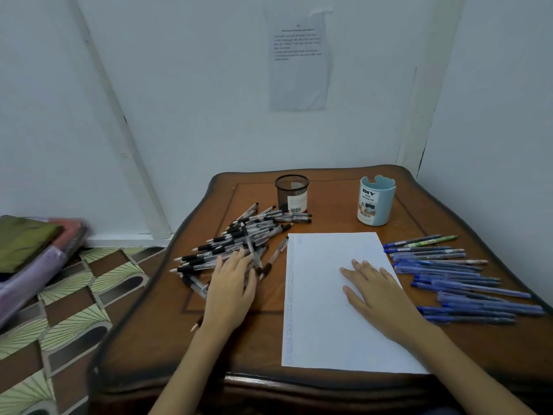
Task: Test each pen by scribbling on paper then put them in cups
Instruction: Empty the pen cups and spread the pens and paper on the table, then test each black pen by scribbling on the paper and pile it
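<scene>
Left hand (232,283) lies on the black pens (239,238) left of centre (grip unclear). Right hand (374,287), fingers (350,275) straight and apart, pins the paper (323,324). Rummaging could roll pens off the counter (167,339).

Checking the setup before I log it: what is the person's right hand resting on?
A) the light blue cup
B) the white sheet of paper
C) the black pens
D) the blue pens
B: the right hand lies flat on the white sheet of paper.
</scene>
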